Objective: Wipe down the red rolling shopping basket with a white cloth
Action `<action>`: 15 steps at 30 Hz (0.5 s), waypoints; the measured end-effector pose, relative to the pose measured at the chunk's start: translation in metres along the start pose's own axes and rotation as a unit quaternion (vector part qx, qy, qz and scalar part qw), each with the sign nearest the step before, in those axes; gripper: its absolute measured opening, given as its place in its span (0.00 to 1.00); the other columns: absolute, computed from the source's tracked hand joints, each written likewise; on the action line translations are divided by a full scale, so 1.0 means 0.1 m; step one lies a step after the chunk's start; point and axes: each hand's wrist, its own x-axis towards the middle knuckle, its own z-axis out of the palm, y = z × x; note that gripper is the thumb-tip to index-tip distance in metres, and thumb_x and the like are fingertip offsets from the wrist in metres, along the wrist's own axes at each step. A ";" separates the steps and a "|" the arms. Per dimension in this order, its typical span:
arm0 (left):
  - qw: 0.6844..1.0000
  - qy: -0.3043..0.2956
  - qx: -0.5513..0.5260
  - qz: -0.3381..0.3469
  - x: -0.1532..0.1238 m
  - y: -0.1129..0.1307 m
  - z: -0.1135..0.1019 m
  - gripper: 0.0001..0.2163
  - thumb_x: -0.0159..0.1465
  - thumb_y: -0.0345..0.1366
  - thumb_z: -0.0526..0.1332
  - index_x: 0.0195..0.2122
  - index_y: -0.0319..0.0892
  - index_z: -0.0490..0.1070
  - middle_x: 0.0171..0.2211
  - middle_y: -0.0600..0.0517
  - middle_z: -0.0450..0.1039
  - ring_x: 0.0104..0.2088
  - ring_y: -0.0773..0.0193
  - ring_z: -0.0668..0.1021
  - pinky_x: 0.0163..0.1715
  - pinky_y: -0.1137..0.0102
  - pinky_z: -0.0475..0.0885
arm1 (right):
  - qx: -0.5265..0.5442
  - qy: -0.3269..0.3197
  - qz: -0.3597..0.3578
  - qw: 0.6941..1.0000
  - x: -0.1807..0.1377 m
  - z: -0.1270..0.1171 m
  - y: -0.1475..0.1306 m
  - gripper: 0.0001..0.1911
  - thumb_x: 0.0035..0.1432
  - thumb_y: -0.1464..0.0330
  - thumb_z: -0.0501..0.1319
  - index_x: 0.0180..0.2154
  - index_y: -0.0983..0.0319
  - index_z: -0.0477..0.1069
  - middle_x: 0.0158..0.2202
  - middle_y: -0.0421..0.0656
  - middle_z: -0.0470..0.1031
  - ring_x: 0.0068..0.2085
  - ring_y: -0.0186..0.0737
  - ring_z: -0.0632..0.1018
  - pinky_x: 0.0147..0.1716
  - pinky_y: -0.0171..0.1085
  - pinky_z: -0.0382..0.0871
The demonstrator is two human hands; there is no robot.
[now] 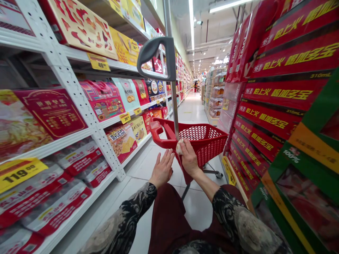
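The right hand's fingers (186,145) were curled around and pressing a whitish wad (179,147), perhaps a cloth, against the red basket cart (203,143), right at the foot of its metal pole (174,106). The left hand (162,170) was just beside it, its fingers stretched out flat and nearly together, the thumb a little apart; whether they touched the cart could not be told. The cart stood upright ahead of the person's knees, its perforated basket reaching away to the right above a caster (218,174). Higher on the pole sat a grey looped handle (171,58). Dark patterned sleeves (132,215) covered the forearms, above maroon trousers (169,218). White shelves (111,121) with boxed goods and yellow price tags lined the left side; red drink cases (275,91) and green boxes (304,169) were stacked on the right. Between them, the pale tiled floor (194,106) ran back beneath bright ceiling lights (191,21).
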 end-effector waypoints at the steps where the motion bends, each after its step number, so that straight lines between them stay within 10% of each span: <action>1: 1.000 -0.010 0.002 -0.009 -0.02 0.00 0.05 0.32 0.55 0.30 0.53 0.62 0.36 0.48 0.64 0.41 0.44 0.64 0.55 0.46 0.61 0.52 0.43 | -0.009 0.000 -0.005 1.000 0.06 0.01 0.00 0.29 0.59 0.78 0.48 0.61 0.60 0.50 0.61 0.50 0.55 0.63 0.43 0.53 0.59 0.49 0.57; 10: 0.996 -0.057 0.060 -0.034 -0.07 0.11 0.32 0.33 0.55 0.31 0.53 0.62 0.33 0.46 0.65 0.41 0.41 0.64 0.54 0.46 0.61 0.53 0.46 | -0.031 -0.142 -0.125 0.981 -0.67 0.14 0.15 0.22 0.59 0.78 0.51 0.54 0.61 0.64 0.55 0.46 0.67 0.62 0.43 0.57 0.56 0.49 0.60; 15: 0.997 -0.039 0.060 -0.040 -0.10 0.07 0.35 0.33 0.55 0.31 0.52 0.63 0.33 0.44 0.65 0.41 0.40 0.64 0.54 0.44 0.61 0.52 0.45 | -0.022 -0.114 -0.095 0.989 -0.26 0.00 0.12 0.22 0.61 0.77 0.48 0.55 0.60 0.63 0.57 0.45 0.63 0.63 0.42 0.53 0.59 0.48 0.55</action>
